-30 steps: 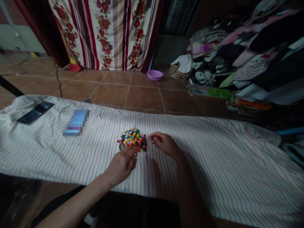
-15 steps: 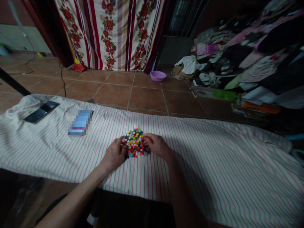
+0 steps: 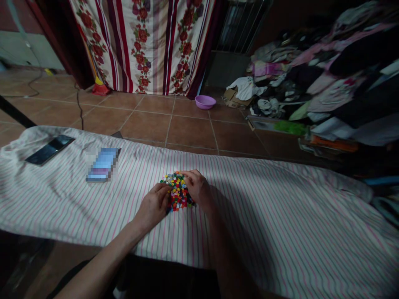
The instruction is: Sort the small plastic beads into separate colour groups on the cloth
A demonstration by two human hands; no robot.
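A low heap of small colourful plastic pieces [image 3: 178,194], in red, yellow, green, white, blue and other colours, lies on the striped cloth [image 3: 124,216]. My left hand [image 3: 155,204] rests at the heap's left edge, its loosely bent fingers reaching over the pieces, the thumb apart below them. Across the top right of the heap lies my right hand [image 3: 197,187], with its index finger stretched to the left and the fingers apart. Both hands touch the pieces and cover some of them. I see nothing held in either hand.
A phone with a blurred bright screen [image 3: 102,165] and a dark phone [image 3: 50,149] lie on the cloth to the left. Past the far edge are the tiled floor, a purple basin [image 3: 205,102], a floral curtain [image 3: 158,50] and a heap of clothes [image 3: 324,74].
My right hand has moved up and left over the top of the heap. The left fingers reach further right across the pieces. The view has shifted slightly.
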